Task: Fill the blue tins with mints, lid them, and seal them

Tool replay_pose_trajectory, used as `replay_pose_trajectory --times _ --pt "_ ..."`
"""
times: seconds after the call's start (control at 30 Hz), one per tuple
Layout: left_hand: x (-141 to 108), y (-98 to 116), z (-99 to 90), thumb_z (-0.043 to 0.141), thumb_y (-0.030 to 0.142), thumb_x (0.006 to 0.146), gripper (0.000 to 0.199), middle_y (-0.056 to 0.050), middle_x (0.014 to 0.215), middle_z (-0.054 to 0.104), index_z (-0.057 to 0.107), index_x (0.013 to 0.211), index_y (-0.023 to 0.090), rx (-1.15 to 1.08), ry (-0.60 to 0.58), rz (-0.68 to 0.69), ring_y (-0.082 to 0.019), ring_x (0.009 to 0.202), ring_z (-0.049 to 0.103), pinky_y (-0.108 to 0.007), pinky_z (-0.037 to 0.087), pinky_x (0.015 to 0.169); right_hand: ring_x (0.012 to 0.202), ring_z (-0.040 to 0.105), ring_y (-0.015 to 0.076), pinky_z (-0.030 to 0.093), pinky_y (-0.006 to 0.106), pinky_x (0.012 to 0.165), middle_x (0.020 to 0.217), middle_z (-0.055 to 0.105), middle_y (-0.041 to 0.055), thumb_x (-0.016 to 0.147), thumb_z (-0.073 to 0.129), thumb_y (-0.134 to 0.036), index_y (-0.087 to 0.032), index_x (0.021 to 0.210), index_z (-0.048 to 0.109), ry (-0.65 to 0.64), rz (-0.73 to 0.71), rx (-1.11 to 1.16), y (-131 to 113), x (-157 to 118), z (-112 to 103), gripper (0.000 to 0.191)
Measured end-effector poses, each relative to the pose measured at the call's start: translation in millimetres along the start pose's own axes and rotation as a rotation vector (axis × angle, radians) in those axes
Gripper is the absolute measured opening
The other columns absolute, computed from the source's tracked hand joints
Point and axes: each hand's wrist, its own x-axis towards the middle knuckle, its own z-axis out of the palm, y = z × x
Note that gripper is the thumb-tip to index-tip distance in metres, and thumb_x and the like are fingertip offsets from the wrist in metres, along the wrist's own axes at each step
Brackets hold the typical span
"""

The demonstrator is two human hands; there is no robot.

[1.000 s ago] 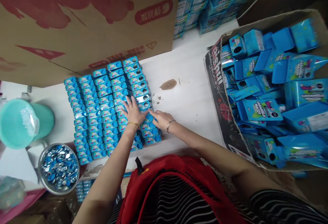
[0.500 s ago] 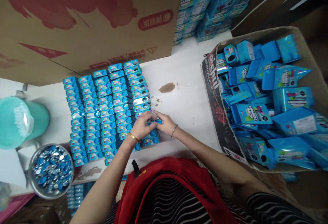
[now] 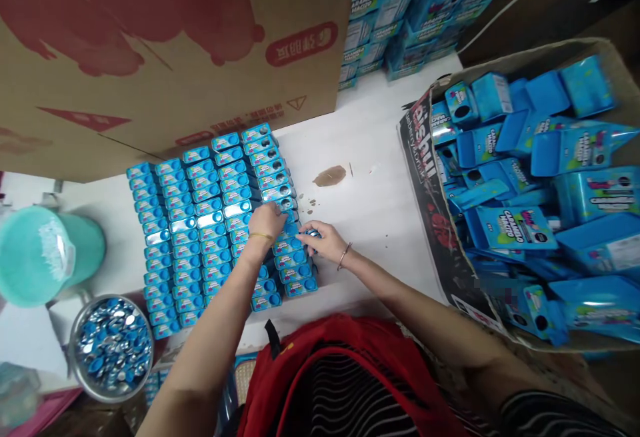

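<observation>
A: Which way do the small rectangular blue boxes (image 3: pixel 289 245) lie from the right hand (image 3: pixel 324 242)?

B: Just to its left. The rightmost column runs from near to far beside its fingertips, and each box top has its long axis roughly left to right. In that column the far tops show dark round holes at their right ends, the near ones blue discs.

A: Is the right hand nearer, then?

B: No, the left hand (image 3: pixel 265 224) is. It rests on that column, around the middle.

A: And each grip?

B: The right one pinches a small round blue-and-silver cap (image 3: pixel 314 232) at the column's right edge. The left is bent down over the tops; its knuckles hide the fingertips, so I cannot tell whether it grasps anything.

A: Counts?

B: Two hands; five columns on the white surface (image 3: pixel 370 124); one round silver metal bowl (image 3: pixel 111 397) of loose caps at near left; one mint-green plastic bucket (image 3: pixel 87 250) just beyond it; one big brown cardboard carton (image 3: pixel 280 84) at far left; one open cardboard carton (image 3: pixel 425 187) at right, full of jumbled blue printed packets (image 3: pixel 515 227).
</observation>
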Motion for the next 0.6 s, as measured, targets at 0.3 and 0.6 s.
replay_pose_trajectory --times 0.3,0.6 --pt "8.6 2.1 -5.9 0.059 0.052 0.078 0.034 -0.015 0.095 0.069 0.067 0.080 0.019 0.264 -0.080 -0.023 -0.032 0.092 0.063 -0.034 0.045 0.070 0.039 0.046 0.0053 0.017 0.012 0.028 0.058 0.061 -0.0004 0.075 0.068 -0.054 -0.016 0.082 0.056 -0.031 0.215 0.522 -15.9 -3.4 0.3 0.041" --pt "-47.4 -4.0 19.4 0.062 0.051 0.076 0.035 -0.001 0.076 0.062 0.062 0.087 0.018 -0.588 -0.059 0.450 -0.014 0.069 0.057 -0.026 0.046 0.067 0.038 0.045 0.0046 0.015 0.012 0.027 0.050 0.049 -0.0059 0.075 0.067 -0.058 -0.015 0.079 0.055 0.001 0.236 0.635 -18.5 -8.4 7.7 0.045"
